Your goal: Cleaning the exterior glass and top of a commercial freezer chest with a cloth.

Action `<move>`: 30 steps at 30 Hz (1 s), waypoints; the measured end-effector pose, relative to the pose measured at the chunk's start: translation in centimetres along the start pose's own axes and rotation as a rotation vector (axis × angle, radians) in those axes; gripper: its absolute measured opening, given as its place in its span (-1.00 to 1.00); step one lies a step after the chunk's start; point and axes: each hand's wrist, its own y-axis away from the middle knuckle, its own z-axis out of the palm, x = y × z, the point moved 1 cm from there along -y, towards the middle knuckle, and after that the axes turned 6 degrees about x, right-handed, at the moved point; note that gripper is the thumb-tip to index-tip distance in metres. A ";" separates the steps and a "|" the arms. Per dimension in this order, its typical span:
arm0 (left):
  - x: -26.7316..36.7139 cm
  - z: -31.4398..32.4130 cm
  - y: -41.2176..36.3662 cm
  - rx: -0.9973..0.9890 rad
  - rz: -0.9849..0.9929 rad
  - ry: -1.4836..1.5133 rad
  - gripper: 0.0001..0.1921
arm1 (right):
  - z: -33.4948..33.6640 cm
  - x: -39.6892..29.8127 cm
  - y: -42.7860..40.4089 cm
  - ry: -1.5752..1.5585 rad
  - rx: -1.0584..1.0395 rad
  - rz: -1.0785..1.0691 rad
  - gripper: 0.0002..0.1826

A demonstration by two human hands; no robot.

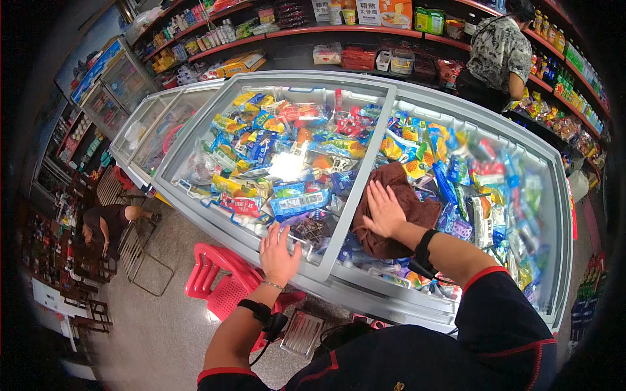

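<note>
Under my right hand (385, 209) lies a crumpled brown cloth (374, 239), pressed flat against the glass lid of a chest freezer (440, 313). The palm rests on top with fingers spread, so the cloth is not gripped. My left hand (280, 254) is spread at the freezer's near edge, holding nothing; its fingertips reach over the left glass pane. Through the glass show many wrapped ice creams (301, 201) in colourful packets. A grey frame bar (359, 188) divides the two panes between my hands.
A red plastic chair (225, 288) stands against the freezer's near side. Beside it is a small slatted stool (302, 334). Another person (501, 54) stands at the stocked shelves on the far right. A second person (105, 225) is bent over near a folding chair (137, 259) at left.
</note>
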 end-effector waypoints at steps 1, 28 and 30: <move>0.1 0.1 0.0 -0.002 0.002 -0.001 -0.48 | -0.2 -0.4 1.0 -0.039 0.007 -0.053 -0.10; 0.8 -1.5 -0.1 0.010 0.106 -0.014 -0.49 | 2.0 15.3 -9.8 -0.042 0.075 0.271 -0.36; 1.0 -1.4 -0.1 0.005 0.108 -0.018 -0.49 | 1.6 15.2 -11.2 -0.031 0.044 0.315 -0.38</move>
